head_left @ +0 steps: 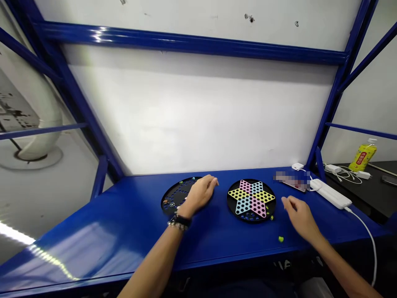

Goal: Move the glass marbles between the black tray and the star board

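Note:
My left hand (201, 193), with a dark band and a beaded bracelet at the wrist, hovers over the right side of a round black tray (166, 194). Its fingers are drawn together and bent; what they may hold is hidden. Several small coloured pieces lie in that tray. To the right rests a round Chinese checkers board (251, 198) with a pink, blue and yellow star full of holes. My right hand (299, 215) is beside the board's right edge, fingers curled in, contents not visible. A small yellow-green piece (281, 239) lies on the table near it.
The blue table (136, 223) has a blue metal frame and white panel behind it. At its right are a phone (294, 183), partly blurred, and a white power strip (330, 193) with a cable. A yellow bottle (363, 156) and white chargers stand on a black table beyond.

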`<action>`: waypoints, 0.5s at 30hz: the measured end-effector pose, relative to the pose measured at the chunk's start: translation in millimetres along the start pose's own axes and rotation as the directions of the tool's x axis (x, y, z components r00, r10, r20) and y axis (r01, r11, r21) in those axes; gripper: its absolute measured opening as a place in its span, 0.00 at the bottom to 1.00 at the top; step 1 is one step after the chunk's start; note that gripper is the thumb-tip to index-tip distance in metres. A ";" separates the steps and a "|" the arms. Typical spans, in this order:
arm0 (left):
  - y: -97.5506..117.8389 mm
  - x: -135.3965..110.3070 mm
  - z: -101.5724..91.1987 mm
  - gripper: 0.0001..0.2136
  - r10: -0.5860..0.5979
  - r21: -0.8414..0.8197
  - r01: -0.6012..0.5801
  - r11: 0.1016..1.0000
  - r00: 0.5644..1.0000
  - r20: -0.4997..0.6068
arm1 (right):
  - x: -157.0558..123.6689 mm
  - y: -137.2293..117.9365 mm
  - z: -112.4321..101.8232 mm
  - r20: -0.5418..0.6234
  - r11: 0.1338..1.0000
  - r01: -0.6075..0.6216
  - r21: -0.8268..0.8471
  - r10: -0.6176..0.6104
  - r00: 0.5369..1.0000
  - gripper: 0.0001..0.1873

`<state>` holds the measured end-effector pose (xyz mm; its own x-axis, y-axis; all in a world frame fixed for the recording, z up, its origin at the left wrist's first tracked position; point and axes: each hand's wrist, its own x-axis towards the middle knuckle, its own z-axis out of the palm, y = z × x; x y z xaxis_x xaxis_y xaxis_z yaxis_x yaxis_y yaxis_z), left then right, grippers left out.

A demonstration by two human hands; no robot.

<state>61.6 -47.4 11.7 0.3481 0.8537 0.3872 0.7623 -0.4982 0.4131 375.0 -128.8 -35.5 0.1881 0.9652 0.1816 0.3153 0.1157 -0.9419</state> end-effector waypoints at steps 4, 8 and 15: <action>94.4 -70.3 52.7 0.14 0.546 0.023 -0.551 0.834 0.831 0.104 | -30.6 7.6 1.3 -0.210 0.988 0.119 -0.102 -0.138 0.968 0.28; 116.4 -110.2 113.8 0.08 0.739 0.077 -0.772 0.631 0.628 0.243 | -71.5 39.0 -2.3 -0.281 0.999 0.007 0.047 0.006 0.960 0.28; 54.4 -155.5 156.3 0.36 0.462 -0.090 -0.470 0.878 0.784 0.416 | -108.6 62.0 9.0 0.295 0.953 0.140 -0.268 -0.057 0.954 0.27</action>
<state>134.2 -183.6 -154.9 0.8514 0.5021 0.1517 0.4571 -0.8521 0.2551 365.7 -224.4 -116.1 -0.1126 0.9832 0.1438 0.5763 0.1825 -0.7966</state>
